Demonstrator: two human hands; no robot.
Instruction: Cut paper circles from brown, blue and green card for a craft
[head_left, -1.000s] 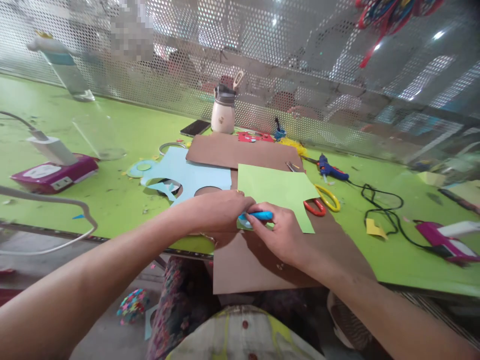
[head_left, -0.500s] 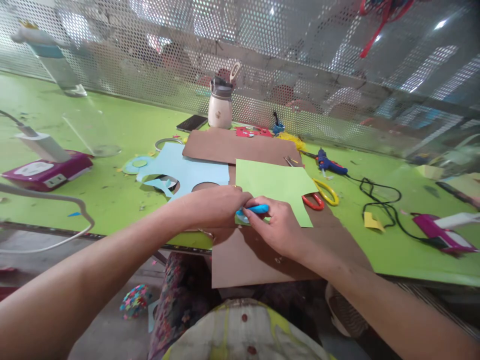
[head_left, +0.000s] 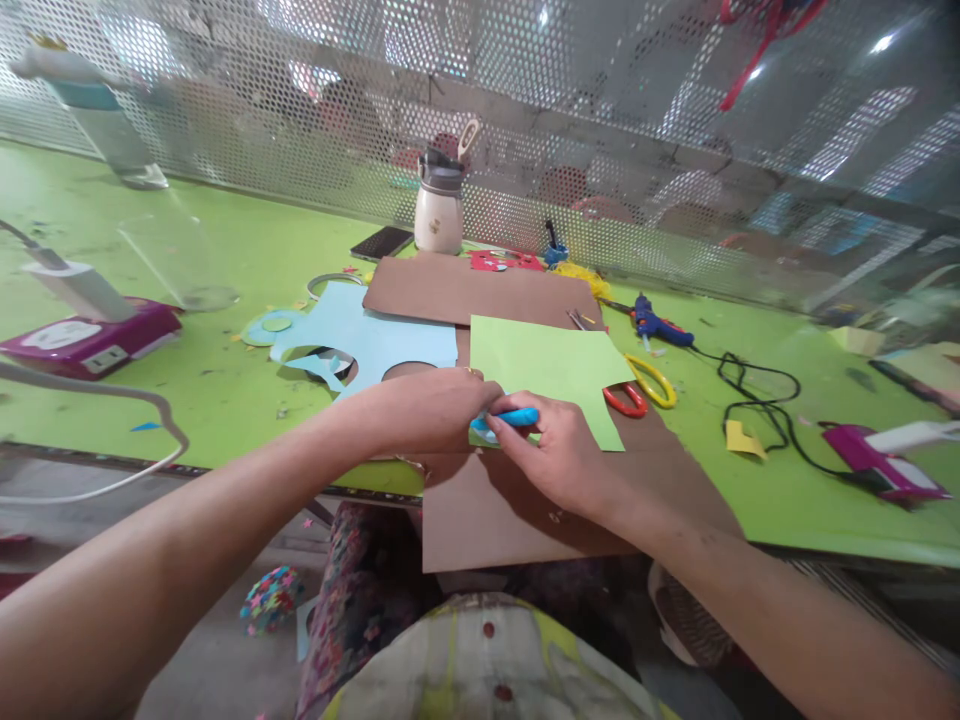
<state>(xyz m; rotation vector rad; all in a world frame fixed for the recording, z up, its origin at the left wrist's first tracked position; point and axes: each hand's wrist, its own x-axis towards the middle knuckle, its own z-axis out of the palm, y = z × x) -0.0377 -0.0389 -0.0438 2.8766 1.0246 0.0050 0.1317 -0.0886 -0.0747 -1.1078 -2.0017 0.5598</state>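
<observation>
My right hand (head_left: 559,440) is closed round a slim blue pen-like tool (head_left: 517,417), its tip hidden near my left fingers. Against it, my left hand (head_left: 446,405) bends downward with its fingertips out of sight; whatever they grip cannot be made out. A small pale, see-through piece (head_left: 484,430) shows just under the tool. Both hands are over the near left corner of a green paper sheet (head_left: 536,360), which lies on brown cardboard (head_left: 487,520). Left of the hands lies light-blue paper (head_left: 367,335) with rounded cutouts.
Red scissor handles (head_left: 626,402) and a yellow handle loop (head_left: 656,382) stick out beside the green sheet. Farther right lies a blue glue gun (head_left: 660,325) with a black cord. A white bottle (head_left: 439,210), a phone (head_left: 382,242) and a clear cup (head_left: 180,265) stand or lie farther back.
The view has shifted very slightly. Both hands and the blue tool keep practically the same place over the paper.
</observation>
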